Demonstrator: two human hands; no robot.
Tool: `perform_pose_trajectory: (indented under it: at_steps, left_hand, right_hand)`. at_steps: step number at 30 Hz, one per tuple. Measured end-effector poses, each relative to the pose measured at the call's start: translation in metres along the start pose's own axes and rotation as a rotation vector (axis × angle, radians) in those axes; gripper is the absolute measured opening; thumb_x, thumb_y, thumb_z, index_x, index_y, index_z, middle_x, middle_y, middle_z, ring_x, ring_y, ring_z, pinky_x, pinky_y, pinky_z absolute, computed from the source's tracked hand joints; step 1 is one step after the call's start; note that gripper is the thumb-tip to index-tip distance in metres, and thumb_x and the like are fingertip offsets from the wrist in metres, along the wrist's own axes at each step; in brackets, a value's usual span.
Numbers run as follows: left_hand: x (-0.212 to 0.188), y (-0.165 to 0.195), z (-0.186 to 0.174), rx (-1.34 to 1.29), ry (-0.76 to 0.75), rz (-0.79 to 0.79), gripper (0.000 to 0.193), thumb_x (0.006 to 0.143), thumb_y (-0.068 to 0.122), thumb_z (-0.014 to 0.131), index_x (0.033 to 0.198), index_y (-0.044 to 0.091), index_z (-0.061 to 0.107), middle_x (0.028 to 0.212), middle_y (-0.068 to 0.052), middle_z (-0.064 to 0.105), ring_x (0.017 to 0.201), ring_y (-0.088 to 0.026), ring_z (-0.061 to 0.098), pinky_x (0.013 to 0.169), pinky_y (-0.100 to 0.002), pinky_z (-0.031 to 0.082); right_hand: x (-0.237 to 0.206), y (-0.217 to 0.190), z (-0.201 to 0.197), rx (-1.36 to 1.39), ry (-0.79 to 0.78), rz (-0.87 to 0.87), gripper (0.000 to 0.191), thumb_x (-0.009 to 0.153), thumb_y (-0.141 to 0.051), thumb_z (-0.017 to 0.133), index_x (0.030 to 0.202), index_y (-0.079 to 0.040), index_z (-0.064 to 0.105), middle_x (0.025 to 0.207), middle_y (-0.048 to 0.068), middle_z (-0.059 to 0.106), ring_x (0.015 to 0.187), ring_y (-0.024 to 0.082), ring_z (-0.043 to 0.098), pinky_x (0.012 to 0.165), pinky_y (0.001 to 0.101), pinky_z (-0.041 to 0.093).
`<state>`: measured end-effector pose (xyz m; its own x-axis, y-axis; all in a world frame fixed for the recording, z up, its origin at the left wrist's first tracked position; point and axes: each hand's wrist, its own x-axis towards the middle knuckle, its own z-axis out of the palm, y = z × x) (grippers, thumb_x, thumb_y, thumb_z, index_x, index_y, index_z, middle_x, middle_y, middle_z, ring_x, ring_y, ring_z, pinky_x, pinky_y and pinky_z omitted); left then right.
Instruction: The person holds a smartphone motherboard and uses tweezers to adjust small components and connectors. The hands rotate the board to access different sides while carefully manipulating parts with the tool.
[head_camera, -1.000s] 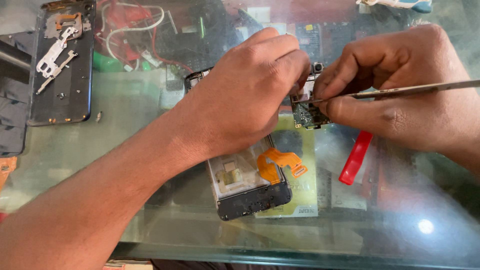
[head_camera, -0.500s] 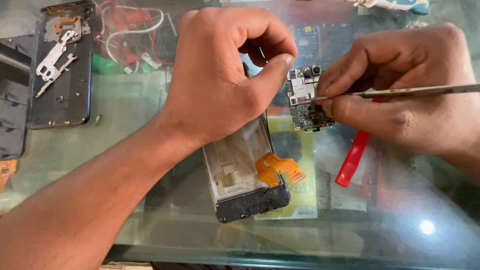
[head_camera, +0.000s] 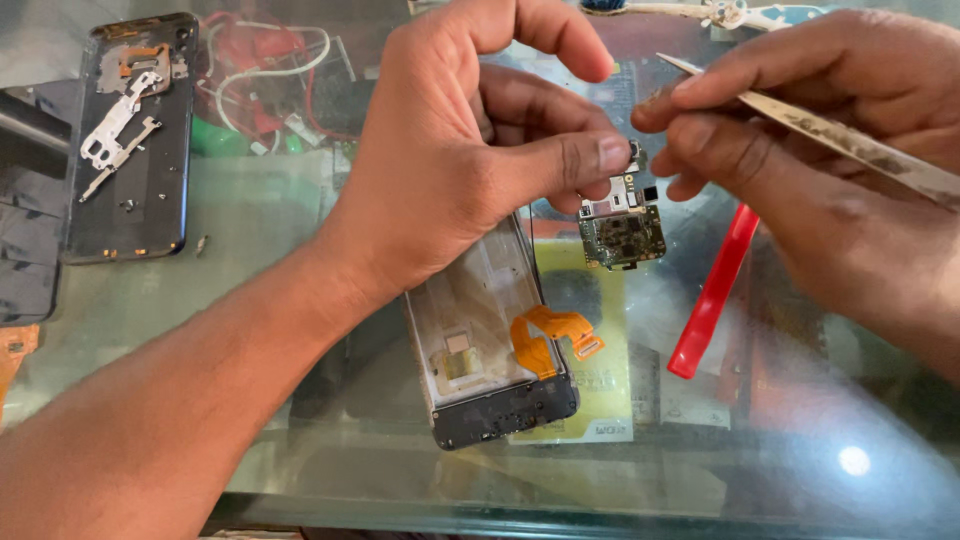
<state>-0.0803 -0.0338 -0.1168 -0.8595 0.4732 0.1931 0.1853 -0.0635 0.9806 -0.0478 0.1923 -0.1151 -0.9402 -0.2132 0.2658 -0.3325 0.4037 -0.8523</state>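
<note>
Two hands work above a glass counter (head_camera: 300, 450). On or over it there is one small green circuit board (head_camera: 622, 228), one opened phone frame (head_camera: 485, 340) with one orange flex cable (head_camera: 552, 335) folded across it, one red plastic pry tool (head_camera: 712, 292), one dark phone back cover (head_camera: 130, 140) carrying a silver metal bracket (head_camera: 115, 125), and one thin metal spudger (head_camera: 830, 135).

The left hand (head_camera: 470, 150) reaches in from the lower left with its forearm angled across the counter; thumb and middle finger pinch the top edge of the circuit board, which hangs just above the counter, right of the phone frame's upper end, while the index finger curls free above. The right hand (head_camera: 800, 170) comes from the right, fingers closed around the spudger, whose tip points up and left, near the board but apart from it.
</note>
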Motion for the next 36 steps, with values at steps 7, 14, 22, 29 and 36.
perform_pose_trajectory:
  at_steps: [7, 14, 22, 29, 36]
  left_hand:
    - [-0.005, -0.002, 0.004, 0.021, -0.056, 0.007, 0.041, 0.092, 0.004, 0.082, 0.117, 0.005, 0.048, 0.092, -0.012, 0.079, 0.081, -0.009, 0.075, 0.069, -0.023, 0.064]
    - [-0.004, -0.002, 0.003, -0.017, -0.032, -0.053, 0.04, 0.092, 0.001, 0.075, 0.118, 0.004, 0.045, 0.09, -0.012, 0.079, 0.077, -0.009, 0.075, 0.067, -0.023, 0.062]
    - [-0.005, 0.001, 0.005, 0.064, -0.011, 0.022, 0.037, 0.094, -0.001, 0.073, 0.117, 0.004, 0.044, 0.088, -0.011, 0.077, 0.078, -0.009, 0.075, 0.07, -0.022, 0.064]
    - [-0.002, 0.0, 0.003, -0.018, -0.016, -0.028, 0.031, 0.096, -0.003, 0.069, 0.12, 0.0, 0.05, 0.091, -0.014, 0.078, 0.082, -0.015, 0.08, 0.072, -0.026, 0.068]
    - [-0.001, 0.003, 0.004, 0.024, 0.014, -0.075, 0.033, 0.092, 0.002, 0.071, 0.117, 0.002, 0.05, 0.087, -0.013, 0.078, 0.077, -0.012, 0.079, 0.067, -0.024, 0.066]
  right_hand:
    - [-0.003, 0.001, 0.001, -0.044, -0.09, -0.218, 0.028, 0.086, 0.012, 0.074, 0.105, 0.004, 0.055, 0.106, 0.019, 0.072, 0.107, 0.024, 0.074, 0.097, 0.0341, 0.065]
    - [0.0, 0.014, 0.005, -0.004, -0.044, -0.272, 0.025, 0.094, 0.01, 0.074, 0.107, 0.003, 0.054, 0.107, 0.018, 0.071, 0.109, 0.024, 0.075, 0.098, 0.0338, 0.063]
    - [-0.002, 0.014, 0.006, -0.002, -0.003, -0.221, 0.024, 0.095, 0.007, 0.077, 0.105, 0.002, 0.055, 0.106, 0.015, 0.072, 0.106, 0.021, 0.075, 0.096, 0.0312, 0.066]
    - [0.002, 0.012, 0.005, -0.022, 0.019, -0.139, 0.02, 0.093, 0.003, 0.078, 0.101, 0.002, 0.06, 0.103, 0.014, 0.073, 0.1, 0.017, 0.075, 0.093, 0.0288, 0.065]
    - [0.006, 0.005, 0.007, -0.026, 0.02, -0.068, 0.018, 0.091, 0.002, 0.077, 0.098, 0.002, 0.061, 0.1, 0.013, 0.073, 0.097, 0.016, 0.075, 0.09, 0.0283, 0.065]
